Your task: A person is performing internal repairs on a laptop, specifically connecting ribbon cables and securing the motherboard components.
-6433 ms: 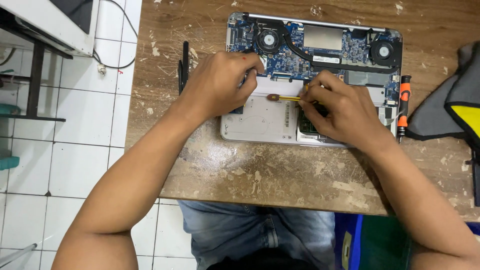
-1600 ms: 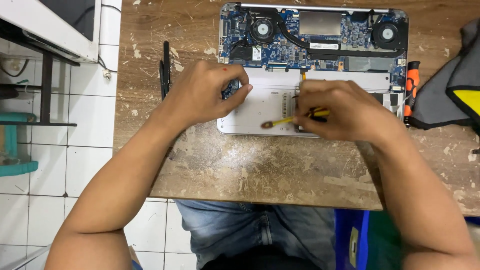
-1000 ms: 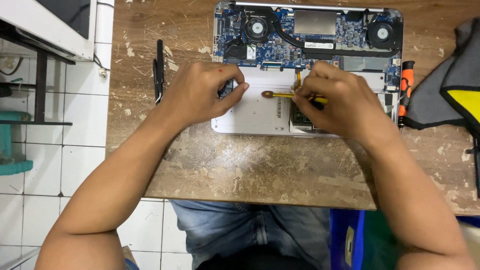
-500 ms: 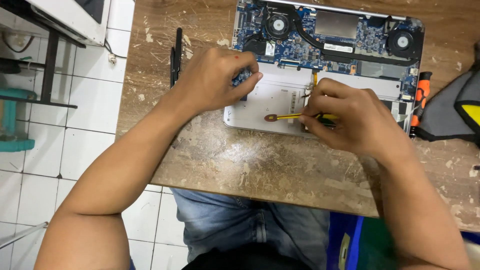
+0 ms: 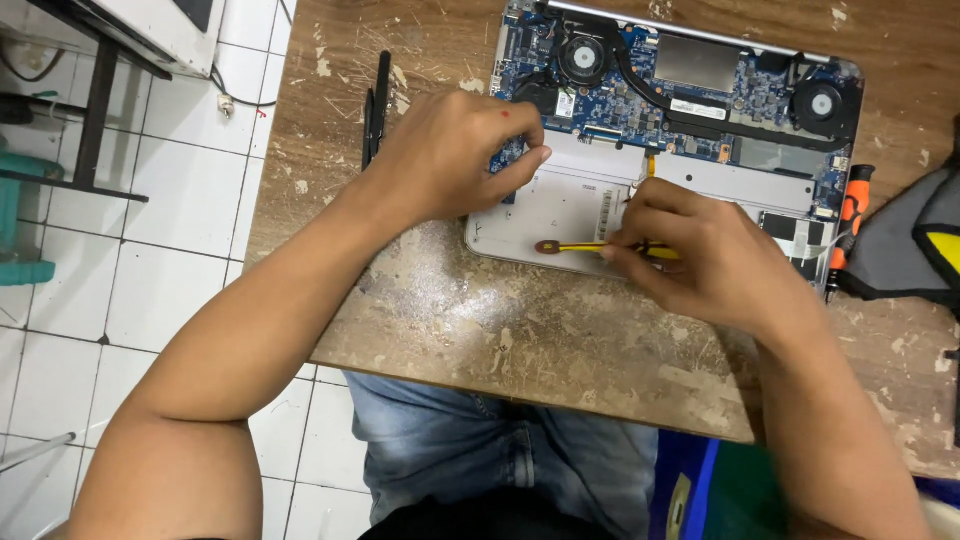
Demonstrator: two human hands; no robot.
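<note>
Worn and scratched, the wooden surface (image 5: 560, 330) is seen from above, with white floor tiles (image 5: 170, 230) to its left. One opened laptop (image 5: 680, 130) is laid on it with the base cover off; a blue circuit board (image 5: 640, 95) is exposed, and two round fans (image 5: 582, 55) are counted on it, one at each end. The left hand (image 5: 450, 150) is rested on the laptop's near left part, its fingers (image 5: 525, 165) curled down onto the pale panel, nothing being held. The right hand (image 5: 700, 250) is closed around one yellow-handled screwdriver (image 5: 590, 247), laid almost level over the panel. One orange-handled tool (image 5: 850, 215) is seen at the laptop's right edge, one black tool (image 5: 377, 105) to the left, one grey pouch (image 5: 915, 245) at far right
</note>
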